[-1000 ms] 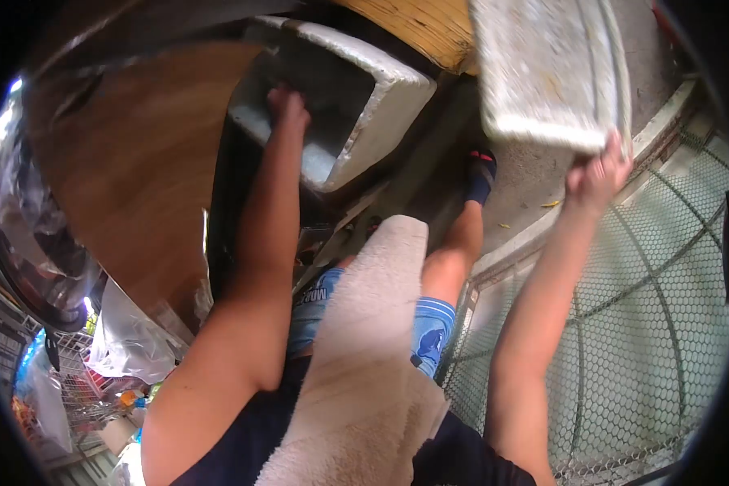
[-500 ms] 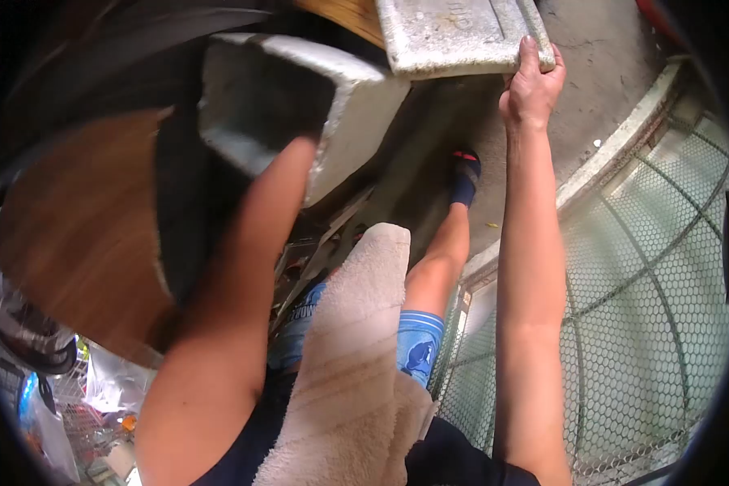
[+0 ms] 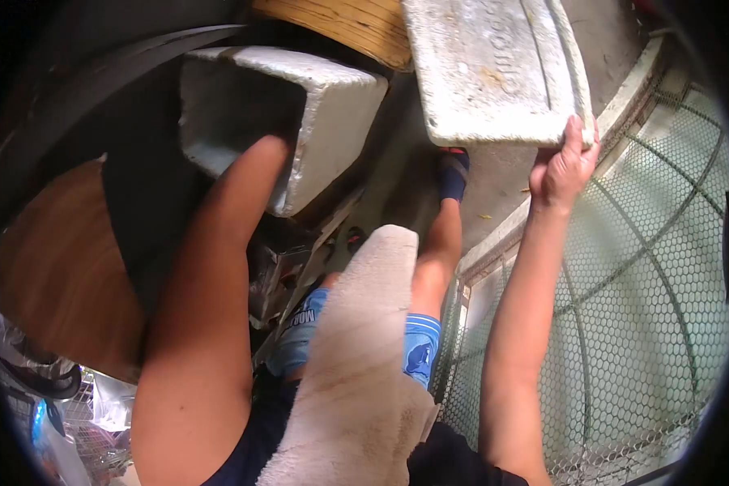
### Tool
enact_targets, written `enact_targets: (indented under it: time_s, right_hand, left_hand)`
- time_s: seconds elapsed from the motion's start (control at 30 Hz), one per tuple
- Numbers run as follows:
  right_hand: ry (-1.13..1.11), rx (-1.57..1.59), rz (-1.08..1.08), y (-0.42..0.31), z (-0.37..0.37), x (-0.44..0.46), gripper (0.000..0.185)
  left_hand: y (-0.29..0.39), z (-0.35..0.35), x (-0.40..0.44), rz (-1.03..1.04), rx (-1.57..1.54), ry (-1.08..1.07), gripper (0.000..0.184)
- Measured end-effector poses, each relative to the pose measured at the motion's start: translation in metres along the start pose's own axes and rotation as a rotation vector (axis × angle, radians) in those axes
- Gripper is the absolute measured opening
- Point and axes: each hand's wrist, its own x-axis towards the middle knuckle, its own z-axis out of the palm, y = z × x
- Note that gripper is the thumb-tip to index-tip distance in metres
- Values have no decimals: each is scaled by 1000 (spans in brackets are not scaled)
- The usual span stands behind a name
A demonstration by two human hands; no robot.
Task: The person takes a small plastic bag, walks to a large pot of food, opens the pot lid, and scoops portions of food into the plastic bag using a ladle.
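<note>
A white foam box lid (image 3: 494, 73) with raised lettering is held out at the upper right. My right hand (image 3: 565, 174) grips its near right corner, thumb on the top face and the other fingers underneath. Left of it, a worn white foam box (image 3: 336, 134) is tilted, its dark opening turned toward me. My left forearm (image 3: 255, 174) reaches to the mouth of this box, and my left hand is hidden there, so its fingers do not show.
A wooden board or tabletop (image 3: 340, 28) is beyond the box. Green wire mesh (image 3: 648, 308) runs along the right above a low ledge. A brown wooden panel (image 3: 65, 267) and plastic bags (image 3: 113, 401) are at left. A towel (image 3: 356, 348) hangs before me.
The lid and my right hand have moved right and lower in view, showing more of the lettering. The box and my left arm have shifted slightly left.
</note>
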Motion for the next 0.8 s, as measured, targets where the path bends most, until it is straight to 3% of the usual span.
enact_targets:
  time_s: [0.3, 0.43, 0.57, 0.63, 0.67, 0.7, 0.73, 0.77, 0.8]
  right_hand:
    - [45, 17, 51, -38, -42, -4, 45]
    - [-36, 155, 120, -40, -46, -6, 38]
    - [115, 7, 152, -61, -46, -14, 37]
    - [108, 1, 289, -87, -47, -22, 38]
    - [118, -7, 319, -93, -64, -17, 40]
    - [127, -13, 349, -98, -81, -12, 41]
    - [22, -13, 303, -119, -59, -29, 42]
    - [41, -53, 314, -113, -116, 0, 46]
    - [-42, -11, 358, -127, -121, 10, 49]
  left_hand:
    - [-7, -5, -17, -308, -388, 141, 42]
    - [-21, 7, -25, -454, -605, 239, 40]
    - [-3, 5, -79, -525, -784, 394, 38]
    - [34, -22, -139, -429, -868, 476, 37]
    - [50, -47, -172, -293, -915, 499, 37]
    - [56, -100, -216, -28, -989, 523, 37]
    - [63, -129, -273, 130, -1013, 518, 36]
    - [69, -160, -331, 290, -1042, 500, 35]
    - [62, -168, -361, 348, -1052, 475, 34]
